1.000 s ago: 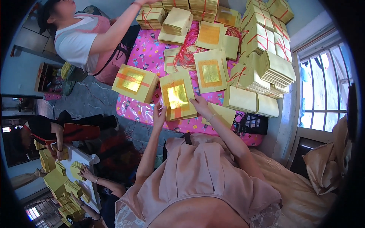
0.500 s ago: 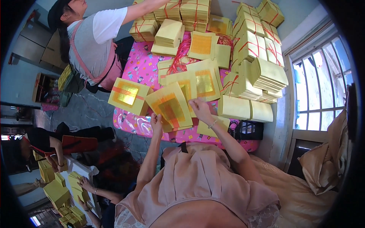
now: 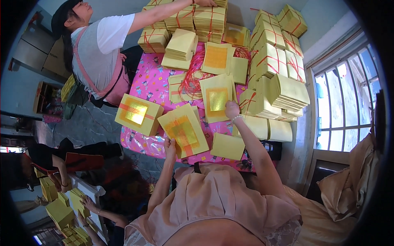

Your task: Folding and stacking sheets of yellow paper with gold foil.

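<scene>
My left hand [image 3: 170, 148] grips the lower left edge of a few yellow joss paper sheets [image 3: 193, 126], tilted, with gold foil and an orange-red band on the top one. My right hand [image 3: 232, 110], farther off, is closed at the right edge of another joss paper sheet [image 3: 216, 88] with a gold foil square framed in orange, lying on a pile. Left of my left hand stands a thick joss paper stack [image 3: 138, 114], its top sheet banded and foiled. A plain yellow sheet [image 3: 228, 146] lies near the table's front edge.
The table wears a pink patterned cover [image 3: 143, 84]. Tangled red strings [image 3: 191, 80] lie mid-table. Tied yellow bundles [image 3: 211, 19] rise at the back, more bundles [image 3: 269, 55] on the right by a barred window [image 3: 344, 98]. A co-worker [image 3: 98, 53] reaches across the back left; others work lower left.
My right hand has moved away from the left-hand sheets, rightward to the foiled pile. The foiled sheet that lay between them now seems tucked behind the left-hand sheets. The co-worker's arm has lowered.
</scene>
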Available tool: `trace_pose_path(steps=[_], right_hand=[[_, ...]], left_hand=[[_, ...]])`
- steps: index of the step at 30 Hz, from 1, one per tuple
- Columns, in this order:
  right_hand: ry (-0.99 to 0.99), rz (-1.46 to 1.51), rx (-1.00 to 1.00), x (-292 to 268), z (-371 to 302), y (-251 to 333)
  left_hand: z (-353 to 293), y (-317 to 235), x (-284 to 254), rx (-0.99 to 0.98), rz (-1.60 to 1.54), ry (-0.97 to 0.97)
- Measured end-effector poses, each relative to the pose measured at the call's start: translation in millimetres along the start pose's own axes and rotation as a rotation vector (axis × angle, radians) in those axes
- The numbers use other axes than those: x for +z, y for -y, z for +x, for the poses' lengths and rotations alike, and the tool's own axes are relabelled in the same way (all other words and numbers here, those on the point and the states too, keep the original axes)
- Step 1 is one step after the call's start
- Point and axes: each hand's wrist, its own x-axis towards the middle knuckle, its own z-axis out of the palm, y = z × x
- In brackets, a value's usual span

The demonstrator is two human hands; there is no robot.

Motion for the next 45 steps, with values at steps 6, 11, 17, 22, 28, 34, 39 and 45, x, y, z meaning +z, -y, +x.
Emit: trace_pose_path(steps=[6, 11, 17, 22, 28, 34, 39, 45], right_hand=[[-0.12, -0.295, -0.029, -13, 2, 27], [-0.155, -0.117, -0.229, -49, 51, 43], [-0.08, -0.149, -0.342, -59, 132, 57], [-0.05, -0.15, -0.395, -45, 174, 73], [-0.043, -0.214, -0.459, -27, 193, 93], [-0.019, -0.206, -0.414, -13, 204, 99], [-0.032, -0.261, -0.466, -6, 207, 93], [-0.103, -0.077, -0.441, 3, 215, 77]], left_hand=[[6, 9, 3, 0.002, 0.007, -0.03], [11, 22, 7, 0.015, 0.071, -0.037], [6, 23, 16, 0.051, 0.152, -0.104], [3, 29, 11, 0.05, 0.2, -0.107], [-4, 15, 19, 0.026, 0.277, -0.096], [-2, 17, 22, 0.07, 0.294, -0.144], [-3, 17, 19, -0.041, 0.232, -0.125], [1, 22, 20, -0.033, 0.25, -0.143]])
